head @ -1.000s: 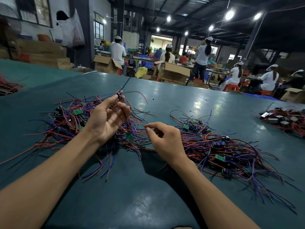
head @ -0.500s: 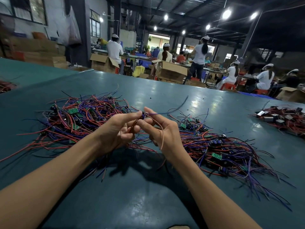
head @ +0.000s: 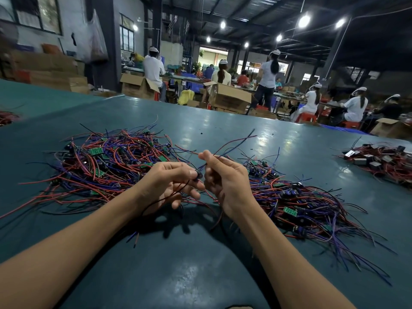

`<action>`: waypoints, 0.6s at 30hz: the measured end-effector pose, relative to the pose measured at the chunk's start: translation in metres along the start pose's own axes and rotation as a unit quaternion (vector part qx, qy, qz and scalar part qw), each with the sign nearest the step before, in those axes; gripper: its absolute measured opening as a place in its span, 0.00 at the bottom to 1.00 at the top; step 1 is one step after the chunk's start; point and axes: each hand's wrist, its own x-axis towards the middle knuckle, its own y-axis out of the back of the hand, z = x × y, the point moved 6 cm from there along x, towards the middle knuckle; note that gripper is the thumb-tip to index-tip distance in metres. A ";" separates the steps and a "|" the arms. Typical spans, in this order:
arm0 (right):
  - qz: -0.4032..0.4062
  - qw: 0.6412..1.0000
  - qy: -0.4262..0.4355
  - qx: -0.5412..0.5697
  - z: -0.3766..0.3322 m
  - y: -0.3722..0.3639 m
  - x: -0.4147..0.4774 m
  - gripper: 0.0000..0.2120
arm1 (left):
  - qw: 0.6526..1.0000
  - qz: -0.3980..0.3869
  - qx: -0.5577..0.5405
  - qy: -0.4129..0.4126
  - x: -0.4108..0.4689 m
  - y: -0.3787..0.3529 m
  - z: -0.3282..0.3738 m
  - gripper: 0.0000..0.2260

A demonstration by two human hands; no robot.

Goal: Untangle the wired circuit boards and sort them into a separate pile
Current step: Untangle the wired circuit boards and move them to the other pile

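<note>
Wired circuit board [head: 197, 175] in left hand [head: 169, 184] pinch, its wires [head: 234, 143] in right hand [head: 227, 181] pinch.

A factory floor. Workers in white caps [head: 356, 105] sit at long benches among open cardboard boxes [head: 229, 98] under bare ceiling lamps [head: 304, 20]. Heaps of wired circuit boards [head: 107, 161] lie on the wide green surface [head: 200, 275].

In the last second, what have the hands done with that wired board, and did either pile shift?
The left hand came down from above the left pile to the middle, still gripping the wired board. The right hand rose to meet it, pinching its wires. The left pile and right pile lie unchanged.
</note>
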 end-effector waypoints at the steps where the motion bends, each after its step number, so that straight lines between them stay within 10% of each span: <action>1: 0.007 1.000 -0.014 0.020 0.000 0.002 0.001 0.11 | 1.000 -0.009 0.004 0.006 0.000 -0.002 -0.002 0.03; 18: 0.132 0.989 -0.040 0.058 -0.013 0.061 0.013 0.08 | 0.978 -0.172 0.022 0.117 -0.013 -0.026 -0.014 0.04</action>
